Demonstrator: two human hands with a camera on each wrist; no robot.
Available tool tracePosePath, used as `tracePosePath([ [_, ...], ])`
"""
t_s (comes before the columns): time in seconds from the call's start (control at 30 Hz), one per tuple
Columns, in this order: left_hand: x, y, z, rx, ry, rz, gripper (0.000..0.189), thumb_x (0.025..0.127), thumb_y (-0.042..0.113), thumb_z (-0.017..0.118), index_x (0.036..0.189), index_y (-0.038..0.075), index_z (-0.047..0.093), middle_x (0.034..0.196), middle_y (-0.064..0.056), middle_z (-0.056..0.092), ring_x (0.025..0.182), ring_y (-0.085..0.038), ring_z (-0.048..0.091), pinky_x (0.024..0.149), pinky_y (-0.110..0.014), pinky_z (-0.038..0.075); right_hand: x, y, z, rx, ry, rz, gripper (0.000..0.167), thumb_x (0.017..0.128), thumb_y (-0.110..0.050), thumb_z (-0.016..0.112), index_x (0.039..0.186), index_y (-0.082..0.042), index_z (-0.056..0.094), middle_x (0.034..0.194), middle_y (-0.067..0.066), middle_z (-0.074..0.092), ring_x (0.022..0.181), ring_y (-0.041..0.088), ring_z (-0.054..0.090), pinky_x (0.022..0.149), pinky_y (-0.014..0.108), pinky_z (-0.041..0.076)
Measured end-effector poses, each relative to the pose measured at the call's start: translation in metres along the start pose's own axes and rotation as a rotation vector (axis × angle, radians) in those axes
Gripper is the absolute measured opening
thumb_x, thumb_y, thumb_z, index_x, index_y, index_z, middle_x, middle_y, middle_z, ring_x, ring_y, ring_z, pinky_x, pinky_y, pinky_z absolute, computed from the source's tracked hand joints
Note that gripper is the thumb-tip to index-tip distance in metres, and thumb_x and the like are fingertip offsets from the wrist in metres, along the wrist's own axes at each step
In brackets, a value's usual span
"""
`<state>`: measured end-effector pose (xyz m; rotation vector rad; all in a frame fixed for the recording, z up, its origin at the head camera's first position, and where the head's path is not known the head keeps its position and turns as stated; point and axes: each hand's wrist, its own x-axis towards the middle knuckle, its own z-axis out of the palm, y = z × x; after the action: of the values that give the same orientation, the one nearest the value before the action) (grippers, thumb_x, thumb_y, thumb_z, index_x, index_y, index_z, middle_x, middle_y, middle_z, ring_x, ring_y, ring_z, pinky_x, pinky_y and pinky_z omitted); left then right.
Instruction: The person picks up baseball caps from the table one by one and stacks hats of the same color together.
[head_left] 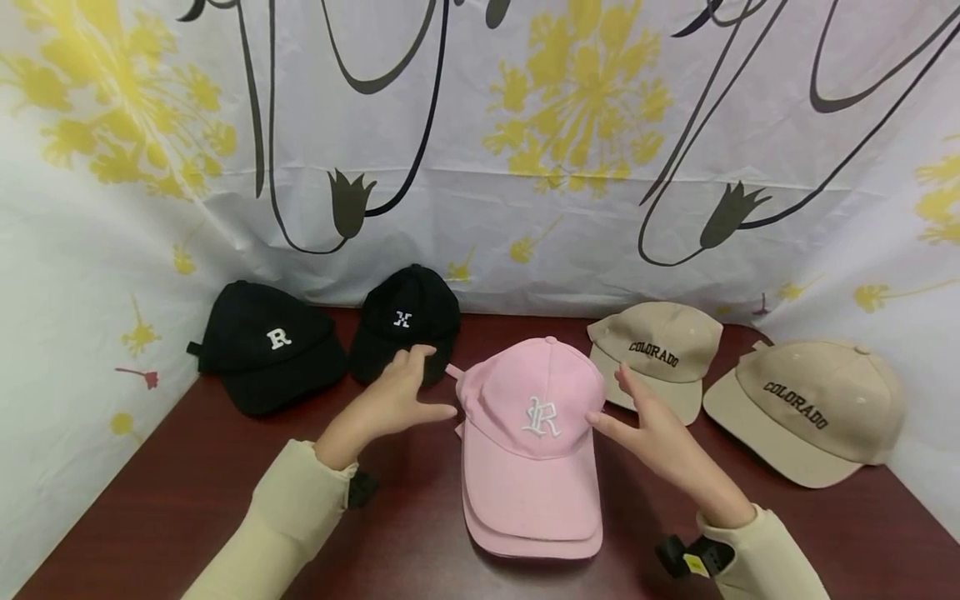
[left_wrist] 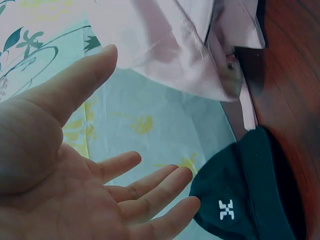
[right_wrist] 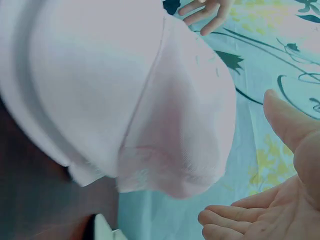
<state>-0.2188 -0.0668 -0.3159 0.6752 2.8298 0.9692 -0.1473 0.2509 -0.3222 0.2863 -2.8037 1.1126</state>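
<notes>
Two pink baseball caps (head_left: 536,492) lie one over the other at the middle of the table, brims toward me. The upper one bears a pale embroidered letter. My left hand (head_left: 393,396) is left of them with fingers spread; in the left wrist view a gap parts its thumb from the pink cloth (left_wrist: 165,55). To their right is my right hand (head_left: 656,433), thumb and fingers apart and holding nothing. In the right wrist view it sits a little off the side of the pink crown (right_wrist: 185,120). The lower cap is mostly hidden.
A black cap with a white R (head_left: 270,350) and a black cap with a white X-like mark (head_left: 408,312) stand at the back left. Two beige COLORADO caps, one farther back (head_left: 656,342) and one nearer (head_left: 825,400), are at right. A patterned cloth (head_left: 480,242) encloses the dark red table (head_left: 405,533).
</notes>
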Motion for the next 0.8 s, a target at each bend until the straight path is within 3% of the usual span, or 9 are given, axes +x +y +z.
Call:
tracePosePath([
  [0.3, -0.001, -0.008, -0.014, 0.020, 0.011, -0.007, 0.082, 0.076, 0.030, 0.073, 0.134, -0.003, 0.027, 0.126, -0.030, 0.035, 0.115, -0.042, 0.040, 0.092, -0.051, 0.035, 0.027, -0.028, 0.005, 0.010, 0.001, -0.088, 0.095, 0.084, -0.040, 0.065, 0.145, 0.002, 0.006, 0.147, 0.023, 0.017, 0.135, 0.034, 0.016, 0.103, 0.052, 0.017],
  [0.8, 0.000, -0.025, -0.034, 0.071, 0.048, -0.077, 0.081, 0.079, 0.028, 0.071, 0.135, -0.006, 0.023, 0.124, -0.034, 0.033, 0.114, -0.045, 0.039, 0.092, -0.051, 0.035, 0.070, -0.084, 0.035, 0.015, -0.118, -0.161, 0.095, 0.083, -0.043, 0.064, 0.146, -0.001, 0.006, 0.150, 0.013, 0.017, 0.137, 0.024, 0.010, 0.107, 0.043, 0.014],
])
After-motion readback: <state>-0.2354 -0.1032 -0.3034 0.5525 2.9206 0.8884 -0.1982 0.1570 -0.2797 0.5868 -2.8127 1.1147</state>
